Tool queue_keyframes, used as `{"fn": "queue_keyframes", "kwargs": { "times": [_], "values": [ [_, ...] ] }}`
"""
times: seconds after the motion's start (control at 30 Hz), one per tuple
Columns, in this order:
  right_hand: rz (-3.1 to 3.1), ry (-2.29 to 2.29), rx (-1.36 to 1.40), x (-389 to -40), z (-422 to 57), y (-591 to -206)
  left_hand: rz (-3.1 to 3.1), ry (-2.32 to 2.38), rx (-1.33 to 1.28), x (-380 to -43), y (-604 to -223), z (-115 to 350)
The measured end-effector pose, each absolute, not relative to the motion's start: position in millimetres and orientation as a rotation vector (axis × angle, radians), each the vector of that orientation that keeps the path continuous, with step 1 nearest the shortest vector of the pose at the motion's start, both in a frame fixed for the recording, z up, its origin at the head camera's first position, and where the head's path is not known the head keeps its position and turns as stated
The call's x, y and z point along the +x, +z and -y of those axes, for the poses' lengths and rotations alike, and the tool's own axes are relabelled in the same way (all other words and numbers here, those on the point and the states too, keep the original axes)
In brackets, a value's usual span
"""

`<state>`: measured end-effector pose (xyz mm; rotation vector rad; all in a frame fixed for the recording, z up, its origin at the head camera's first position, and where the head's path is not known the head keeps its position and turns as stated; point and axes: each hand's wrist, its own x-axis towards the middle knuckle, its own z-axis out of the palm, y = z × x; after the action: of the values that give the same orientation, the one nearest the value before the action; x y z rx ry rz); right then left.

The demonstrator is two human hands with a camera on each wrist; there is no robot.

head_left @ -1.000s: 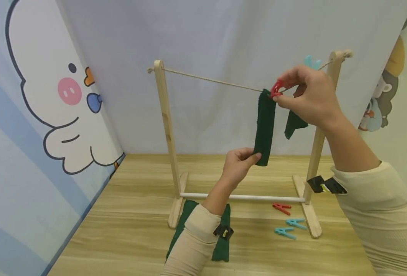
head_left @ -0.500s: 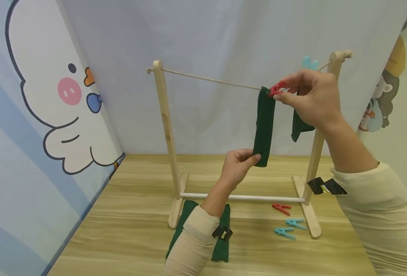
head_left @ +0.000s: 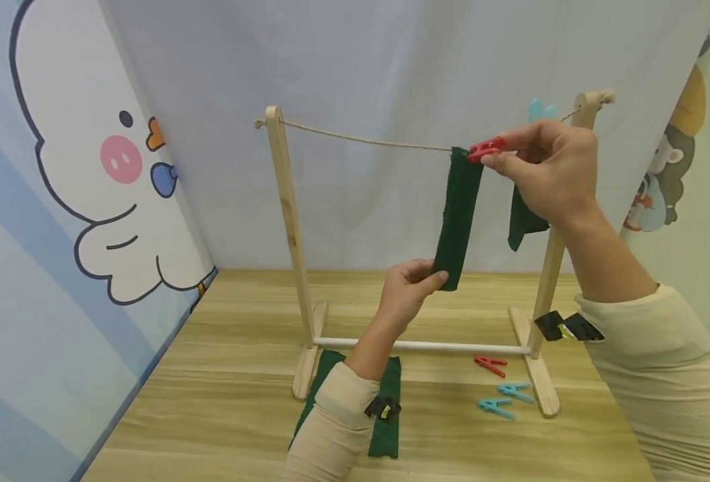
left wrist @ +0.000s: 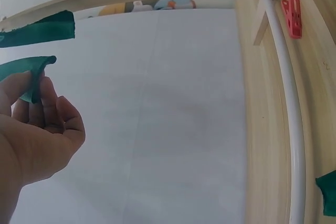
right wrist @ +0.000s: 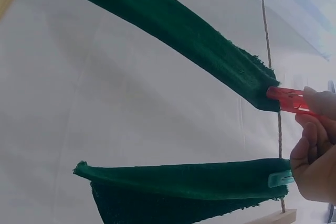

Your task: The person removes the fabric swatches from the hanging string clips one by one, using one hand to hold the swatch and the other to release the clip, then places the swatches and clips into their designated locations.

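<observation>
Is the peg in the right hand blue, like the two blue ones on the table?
No, the right hand pinches a red peg, while the two blue pegs lie on the table.

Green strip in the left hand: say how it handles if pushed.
The green strip is probably floppy: it bends near the red peg. Its frayed edge suggests light cloth. With its top at the rope, it may swing.

Saw dark green on hanging cloth strip (head_left: 458, 221), red on attached clothespin (head_left: 484, 149). Logged light blue on two near-right pegs (head_left: 492, 405), white on crossbar (head_left: 451, 346), yellowish wood grain on table (head_left: 210, 402), cream on sleeves (head_left: 650, 348). Noted blue-striped left wall (head_left: 17, 368), white cartoon bird (head_left: 59, 154).
</observation>
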<state>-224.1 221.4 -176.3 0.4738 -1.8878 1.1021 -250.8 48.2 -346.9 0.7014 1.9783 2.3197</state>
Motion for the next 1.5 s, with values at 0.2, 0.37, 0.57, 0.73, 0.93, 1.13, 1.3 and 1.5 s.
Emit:
{"fn": "queue_keyframes", "kwargs": {
  "times": [0.2,0.37,0.57,0.73,0.93,1.13,1.3,1.5],
  "values": [
    [1.755,1.129,0.472,-223,-220,-175,-1.962,2.360,0.723,-250,-350,-45],
    [1.688,1.167,0.521,-220,-221,-174,-1.972,2.321,0.721,-250,-355,-42],
    [1.688,1.124,0.647,-210,-223,-182,-2.031,2.239,0.641,-249,-359,-38],
    [1.647,1.227,0.697,-198,-221,-193,-2.043,2.221,0.549,-246,-367,-32],
    [1.539,1.424,0.776,-190,-226,-205,-2.044,2.223,0.500,-243,-374,-27],
    [1.520,1.496,0.759,-188,-235,-214,-2.065,2.217,0.501,-240,-376,-25],
    [1.517,1.531,0.750,-187,-239,-221,-2.060,2.200,0.460,-237,-377,-24],
    [1.548,1.491,0.755,-185,-244,-231,-2.051,2.189,0.486,-232,-378,-21]
  ]
}}
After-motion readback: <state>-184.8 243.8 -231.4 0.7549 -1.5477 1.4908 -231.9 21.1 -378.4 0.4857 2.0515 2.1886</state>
